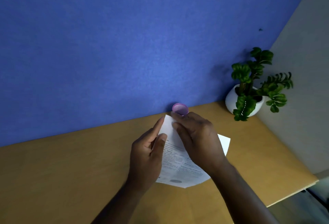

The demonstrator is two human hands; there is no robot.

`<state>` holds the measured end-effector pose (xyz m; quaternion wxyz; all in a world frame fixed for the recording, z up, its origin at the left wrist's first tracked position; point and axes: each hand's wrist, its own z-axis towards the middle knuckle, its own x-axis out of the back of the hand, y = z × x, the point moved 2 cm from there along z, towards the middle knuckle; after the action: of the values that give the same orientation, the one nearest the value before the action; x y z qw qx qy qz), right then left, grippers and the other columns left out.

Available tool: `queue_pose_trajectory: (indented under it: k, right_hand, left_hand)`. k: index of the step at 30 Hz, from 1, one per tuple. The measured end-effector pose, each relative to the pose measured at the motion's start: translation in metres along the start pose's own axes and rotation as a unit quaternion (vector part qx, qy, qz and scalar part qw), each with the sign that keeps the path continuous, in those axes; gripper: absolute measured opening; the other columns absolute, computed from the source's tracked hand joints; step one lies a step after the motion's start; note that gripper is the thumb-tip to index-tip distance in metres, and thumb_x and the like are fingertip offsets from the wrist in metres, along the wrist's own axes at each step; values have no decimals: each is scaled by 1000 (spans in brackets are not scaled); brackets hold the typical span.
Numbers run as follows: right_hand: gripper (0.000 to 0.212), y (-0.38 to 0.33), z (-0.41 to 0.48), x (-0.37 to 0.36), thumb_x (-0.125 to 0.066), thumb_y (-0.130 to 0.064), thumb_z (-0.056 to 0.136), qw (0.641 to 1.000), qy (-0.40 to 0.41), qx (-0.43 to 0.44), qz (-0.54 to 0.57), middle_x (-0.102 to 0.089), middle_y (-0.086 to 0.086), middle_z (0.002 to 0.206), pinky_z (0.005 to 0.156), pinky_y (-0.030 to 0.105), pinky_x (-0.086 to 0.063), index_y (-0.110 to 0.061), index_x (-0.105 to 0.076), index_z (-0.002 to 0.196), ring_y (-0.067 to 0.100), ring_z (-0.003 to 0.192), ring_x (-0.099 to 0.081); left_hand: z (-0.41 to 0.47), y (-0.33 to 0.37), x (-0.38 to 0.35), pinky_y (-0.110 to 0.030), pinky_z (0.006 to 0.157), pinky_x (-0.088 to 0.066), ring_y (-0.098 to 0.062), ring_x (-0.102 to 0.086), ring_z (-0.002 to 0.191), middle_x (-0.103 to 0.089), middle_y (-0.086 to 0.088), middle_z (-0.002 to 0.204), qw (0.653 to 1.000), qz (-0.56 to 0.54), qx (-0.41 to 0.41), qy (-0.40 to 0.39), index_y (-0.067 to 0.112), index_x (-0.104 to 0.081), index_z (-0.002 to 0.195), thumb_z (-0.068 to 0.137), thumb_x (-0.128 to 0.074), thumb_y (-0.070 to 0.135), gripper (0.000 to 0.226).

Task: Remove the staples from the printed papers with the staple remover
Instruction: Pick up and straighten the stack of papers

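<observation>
My left hand [147, 154] pinches the left edge of the printed papers [179, 168], thumb on top; my right hand [197, 138] lies curled over their upper corner, fingertips pinching the sheet. They rest near the tabletop's [71, 179] back edge, just before a purple mesh cup [180, 108]. Thin and floppy, they will likely tear if tugged, so hold close to the staple. I see no staple remover. Open room lies left; a potted plant [249, 92] fills the back right corner.

Both hands [178, 145] hide the printed papers' [179, 172] top corner; print blurred
</observation>
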<state>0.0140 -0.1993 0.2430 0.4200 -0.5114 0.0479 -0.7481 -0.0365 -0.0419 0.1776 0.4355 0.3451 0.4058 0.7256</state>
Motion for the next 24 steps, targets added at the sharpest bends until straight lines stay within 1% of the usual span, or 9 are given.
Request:
queue_pose_trajectory:
  k: [2, 6, 8, 9, 11, 15, 19, 22, 24]
  right_hand:
    - [30, 1, -1, 2, -63, -16, 106, 1000, 13, 7, 0, -79, 7, 109, 79, 47, -58, -18, -75, 134, 26, 92, -74]
    - [27, 4, -3, 1, -65, -15, 105, 1000, 18, -6, 14, -79, 5, 105, 79, 44, -59, -20, -77, 129, 24, 90, -74]
    - [22, 6, -3, 0, -66, -14, 104, 999, 29, -16, 37, -79, 1, 98, 76, 40, -58, -21, -80, 119, 18, 85, -72]
    - [17, 8, -4, -1, -67, -15, 103, 998, 36, -20, 47, -78, -2, 93, 75, 38, -57, -21, -80, 112, 15, 82, -71]
    - [11, 12, -5, -3, -67, -16, 100, 996, 46, -43, 69, -77, -5, 89, 72, 34, -54, -22, -77, 100, 12, 80, -69]
    - [17, 22, -7, -12, -71, -24, 99, 988, 29, -106, 111, -75, -20, 103, 68, 18, -52, -38, -72, 110, 7, 86, -71]
    - [8, 54, -6, -21, -79, -24, 94, 974, 16, -178, 140, -79, -21, 84, 68, 7, -48, -31, -82, 96, -3, 80, -71]
    - [12, 94, -6, -18, -78, -18, 94, 962, 66, -230, 131, -77, -22, 81, 73, 16, -54, -29, -81, 90, 1, 78, -72]
    - [9, 128, -11, -20, -76, -18, 97, 950, 78, -281, 107, -78, -17, 88, 79, 31, -60, -25, -81, 98, 6, 80, -73]
  left_hand:
    - [0, 0, -1, 3, 73, -41, 23, -57, 73, -65, 10, 116, 1000, -13, -4, -4, 64, -59, 143, 107, -61, 10, 65]
    - [-2, -2, -4, 3, 68, -39, 21, -55, 66, -56, 4, 99, 1000, -6, 4, -13, 58, -59, 145, 107, -62, 6, 64]
    - [-4, -3, -4, 0, 68, -41, 14, -58, 66, -61, 17, 72, 999, -5, 28, -15, 52, -59, 147, 107, -63, 12, 57]
    - [-4, -3, -3, -3, 70, -46, 11, -62, 70, -71, 26, 77, 999, -17, 44, -18, 52, -62, 146, 106, -63, 16, 54]
    - [-3, -4, -3, -14, 73, -54, 7, -70, 78, -84, 18, 93, 994, -48, 86, -36, 51, -76, 132, 106, -64, 22, 41]
    - [-4, -10, -5, -12, 59, -44, 6, -55, 57, -69, 20, 63, 990, -25, 129, -42, 29, -86, 93, 106, -68, 22, 23]
    - [-6, -23, -2, -13, 55, -42, 4, -53, 56, -66, 16, 58, 990, -1, 140, -31, 20, -85, 87, 103, -68, 21, 24]
    - [-6, -44, 6, -20, 54, -42, 2, -51, 58, -72, -6, 64, 989, 44, 140, 0, 14, -81, 83, 97, -65, 28, 26]
    - [-8, -62, 13, -22, 54, -42, 0, -53, 57, -74, -6, 69, 985, 80, 150, 16, 14, -79, 80, 97, -64, 30, 27]
